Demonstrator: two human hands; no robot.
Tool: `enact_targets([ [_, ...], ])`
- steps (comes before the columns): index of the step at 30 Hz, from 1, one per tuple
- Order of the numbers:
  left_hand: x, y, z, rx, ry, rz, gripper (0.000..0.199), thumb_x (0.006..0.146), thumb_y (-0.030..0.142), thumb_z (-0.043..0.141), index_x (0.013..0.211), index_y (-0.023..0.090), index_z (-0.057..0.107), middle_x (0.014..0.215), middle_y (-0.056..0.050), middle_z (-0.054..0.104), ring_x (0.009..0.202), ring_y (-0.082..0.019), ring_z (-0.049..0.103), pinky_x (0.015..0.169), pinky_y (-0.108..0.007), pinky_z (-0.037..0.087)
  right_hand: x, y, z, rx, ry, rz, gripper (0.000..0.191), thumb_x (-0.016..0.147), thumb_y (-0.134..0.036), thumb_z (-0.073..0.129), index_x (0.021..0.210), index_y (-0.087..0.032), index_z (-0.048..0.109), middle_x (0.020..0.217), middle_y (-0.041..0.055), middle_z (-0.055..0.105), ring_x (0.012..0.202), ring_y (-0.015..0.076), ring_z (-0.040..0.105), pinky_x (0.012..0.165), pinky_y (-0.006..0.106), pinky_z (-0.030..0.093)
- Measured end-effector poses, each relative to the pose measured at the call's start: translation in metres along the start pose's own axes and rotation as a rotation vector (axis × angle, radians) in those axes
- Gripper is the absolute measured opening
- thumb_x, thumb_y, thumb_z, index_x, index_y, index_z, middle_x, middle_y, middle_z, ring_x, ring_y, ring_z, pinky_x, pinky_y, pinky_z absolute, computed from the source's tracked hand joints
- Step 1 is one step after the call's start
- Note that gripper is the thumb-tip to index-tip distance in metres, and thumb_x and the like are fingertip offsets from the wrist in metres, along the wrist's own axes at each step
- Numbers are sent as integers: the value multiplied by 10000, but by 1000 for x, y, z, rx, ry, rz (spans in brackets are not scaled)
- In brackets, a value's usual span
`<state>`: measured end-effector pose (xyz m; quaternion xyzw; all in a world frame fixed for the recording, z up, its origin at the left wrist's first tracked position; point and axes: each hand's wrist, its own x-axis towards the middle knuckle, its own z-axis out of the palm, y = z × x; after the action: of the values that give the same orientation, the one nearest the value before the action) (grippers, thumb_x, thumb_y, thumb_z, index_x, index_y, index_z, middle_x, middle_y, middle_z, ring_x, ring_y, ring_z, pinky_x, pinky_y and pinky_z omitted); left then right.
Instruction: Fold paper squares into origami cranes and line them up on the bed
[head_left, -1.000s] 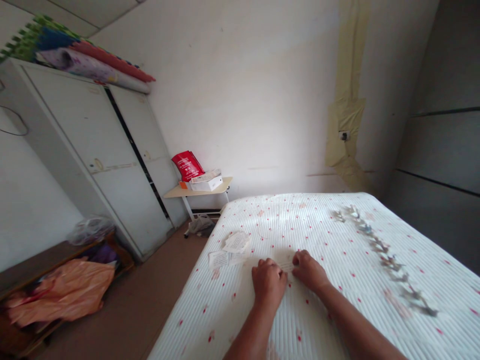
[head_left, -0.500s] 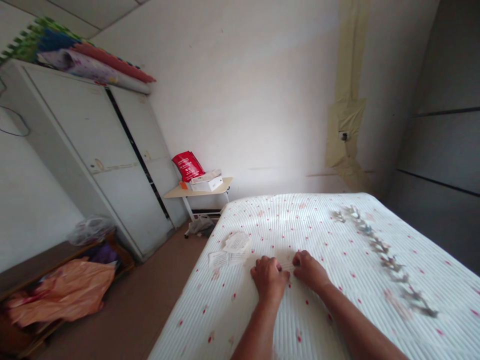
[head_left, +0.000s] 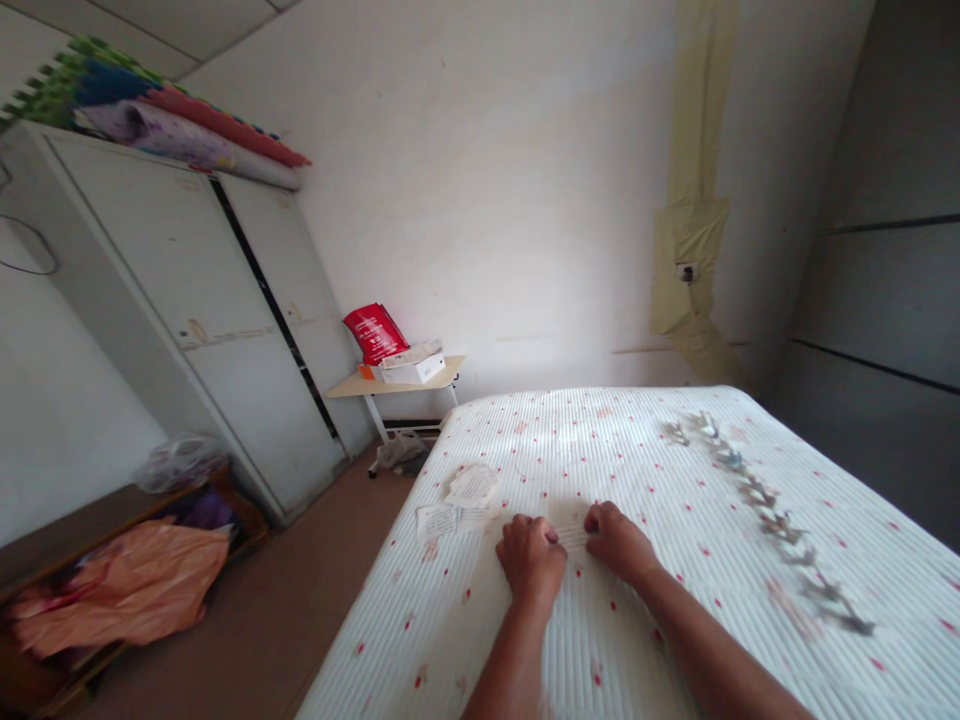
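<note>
The room is lit softly and rather dimly by diffuse daylight, the back wall (head_left: pixel 525 200) being the brightest area while the right wall (head_left: pixel 885 300) is left in grey shade. Strong wide-angle distortion is seen at the edges, where the wardrobe (head_left: pixel 187 300) is bent, and fine detail is blurred throughout.

No text could be read. The red bag (head_left: pixel 375 331) on the small table (head_left: pixel 396 381) left of centre carried white print, too small and blurred to make out. The paper slips (head_left: pixel 459 500) on the bed (head_left: pixel 675 600), just left of the left hand (head_left: pixel 531 558), showed lines of fine print, also illegible. The sheet of paper (head_left: pixel 571 527) between the two hands bore faint print that was equally unreadable.
</note>
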<state>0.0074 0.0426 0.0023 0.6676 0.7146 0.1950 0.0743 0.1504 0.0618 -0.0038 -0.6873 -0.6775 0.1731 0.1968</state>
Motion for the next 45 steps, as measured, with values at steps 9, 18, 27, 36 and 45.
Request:
enact_targets([
  [9, 2, -5, -7, -11, -17, -54, 164, 722, 181, 515, 763, 255, 655, 945, -25, 604, 944, -204, 525, 762, -327, 380, 0, 0, 0, -7, -3, 5, 163, 666, -61, 501, 773, -159, 575, 860, 37, 560, 751, 131, 547, 602, 209, 319],
  [18, 6, -17, -6, -30, -15, -74, 199, 746, 173, 483, 724, 264, 658, 933, -16, 610, 951, -206, 527, 767, -334, 381, -2, -3, -3, -15, -2, 12, 162, 666, -59, 497, 770, -156, 575, 850, 39, 561, 730, 132, 548, 592, 212, 316],
  [27, 1, -17, -6, -34, 73, -38, 145, 766, 209, 503, 739, 240, 641, 909, -25, 604, 939, -217, 514, 763, -342, 364, 1, 0, -1, -12, -9, 0, 170, 653, -53, 492, 754, -157, 580, 839, 35, 563, 737, 132, 548, 598, 218, 321],
  [36, -9, -5, 1, -108, 102, 294, 84, 746, 292, 610, 818, 271, 648, 903, -12, 592, 953, -191, 480, 811, -315, 317, 1, 1, 2, -12, 12, -17, 173, 658, -52, 499, 778, -148, 580, 850, 45, 564, 733, 134, 549, 599, 219, 323],
  [45, -3, -8, 5, -87, -9, 161, 123, 778, 201, 557, 780, 272, 658, 872, 20, 629, 916, -154, 513, 772, -282, 301, 2, 5, 5, 11, 26, -29, 178, 651, -49, 498, 760, -158, 587, 848, 43, 568, 741, 139, 555, 614, 223, 339],
])
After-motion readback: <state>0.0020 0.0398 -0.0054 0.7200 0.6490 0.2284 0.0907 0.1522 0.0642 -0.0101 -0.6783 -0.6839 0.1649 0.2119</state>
